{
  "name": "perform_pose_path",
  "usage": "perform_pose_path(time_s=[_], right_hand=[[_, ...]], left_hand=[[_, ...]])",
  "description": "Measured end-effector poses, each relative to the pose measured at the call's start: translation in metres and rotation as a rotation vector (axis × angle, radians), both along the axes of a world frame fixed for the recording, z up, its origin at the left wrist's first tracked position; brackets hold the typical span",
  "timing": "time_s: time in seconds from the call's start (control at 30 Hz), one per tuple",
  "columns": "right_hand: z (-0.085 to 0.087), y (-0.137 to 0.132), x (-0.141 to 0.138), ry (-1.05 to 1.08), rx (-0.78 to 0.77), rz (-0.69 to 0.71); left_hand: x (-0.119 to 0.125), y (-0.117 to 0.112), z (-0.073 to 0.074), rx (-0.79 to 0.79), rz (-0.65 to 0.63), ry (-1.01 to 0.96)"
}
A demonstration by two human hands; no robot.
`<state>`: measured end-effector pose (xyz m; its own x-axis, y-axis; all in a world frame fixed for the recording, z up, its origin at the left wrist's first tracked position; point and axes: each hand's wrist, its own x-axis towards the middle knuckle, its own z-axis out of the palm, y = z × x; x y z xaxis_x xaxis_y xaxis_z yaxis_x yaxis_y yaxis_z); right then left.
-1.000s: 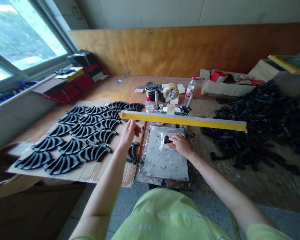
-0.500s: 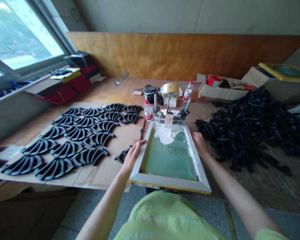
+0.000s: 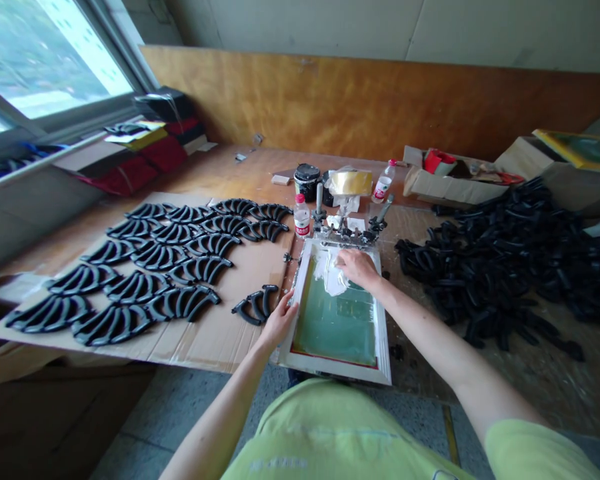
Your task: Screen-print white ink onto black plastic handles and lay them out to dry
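Right hand (image 3: 359,268) of mine is up nr the far end of the flat rectangular screen w/ a pale grey metal frame (image 3: 383,337), fingers curled narrow, right over the smeared patch of thick white paste (image 3: 336,284); can't tell what's in the grip, as my knuckles hide it. Left hand (image 3: 281,319) is low at the frame's left rail, fingertips touching its edge, thumb side up; can't tell how tightly it's closed, bc the underside is hidden. Screen lies in front of me on the brown wooden desk (image 3: 240,179), its translucent green mesh (image 3: 330,323) bare twd my end, paste at the far end only. Just behind the frame = a metal hinge bar w/ clamps (image 3: 349,238), one grey rod up at each side.

Just left of my left hand: a small cluster of curved black pieces (image 3: 255,305) on the flat brown cardboard sheet (image 3: 193,337); farther left on it, nested fan-like rows of the same sort (image 3: 180,233). Over on my right, well apart from the frame, a big jumbled heap of black pieces (image 3: 510,267). Nr the hinge, L side, stands a clear plastic bottle w/ red cap & red-white label (image 3: 301,219); behind, a black-smeared round tub (image 3: 307,181) & a yellowish tape roll (image 3: 351,182)
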<state>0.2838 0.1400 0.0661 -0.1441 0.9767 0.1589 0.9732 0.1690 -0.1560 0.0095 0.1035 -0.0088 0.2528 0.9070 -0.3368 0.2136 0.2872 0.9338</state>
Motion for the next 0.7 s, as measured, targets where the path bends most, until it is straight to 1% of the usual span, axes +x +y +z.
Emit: perform_pose_path(time_s=[0.1,0.17,0.23,0.3,0.33,0.37,0.43,0.47,0.53,0.6,0.63,0.7], right_hand=[[-0.009,-0.03,0.0,0.005,0.039,0.144],[-0.008,-0.045,0.002,0.01,0.058,0.268],[-0.003,-0.05,0.007,0.024,0.047,0.389],[0.002,-0.046,0.011,0.039,0.022,0.453],[0.003,-0.043,0.012,0.045,0.025,0.438],[0.001,-0.041,0.012,0.047,0.044,0.395],[-0.007,-0.042,0.008,0.04,0.119,0.288],[-0.013,-0.046,0.006,0.033,0.163,0.263],[-0.026,-0.058,0.002,0.03,0.218,0.293],[-0.032,-0.068,0.003,0.053,0.219,0.355],[-0.031,-0.069,0.005,0.072,0.206,0.365],[-0.022,-0.057,0.008,0.106,0.172,0.316]], left_hand=[[0.0,-0.001,-0.001,0.0,0.012,0.018],[0.0,-0.001,-0.002,0.009,0.007,0.037],[0.0,-0.001,-0.002,0.025,0.002,0.049],[0.0,-0.001,-0.001,0.037,-0.002,0.048],[0.0,-0.001,-0.001,0.041,-0.003,0.043],[0.0,-0.001,-0.001,0.043,-0.006,0.038],[0.0,-0.001,-0.001,0.041,-0.011,0.027],[0.0,-0.001,-0.001,0.039,-0.014,0.023],[0.0,-0.001,-0.002,0.037,-0.029,0.013],[0.0,-0.001,-0.001,0.037,-0.045,0.005],[0.001,-0.001,0.0,0.032,-0.051,0.001],[0.0,-0.001,0.008,0.011,-0.053,-0.009]])
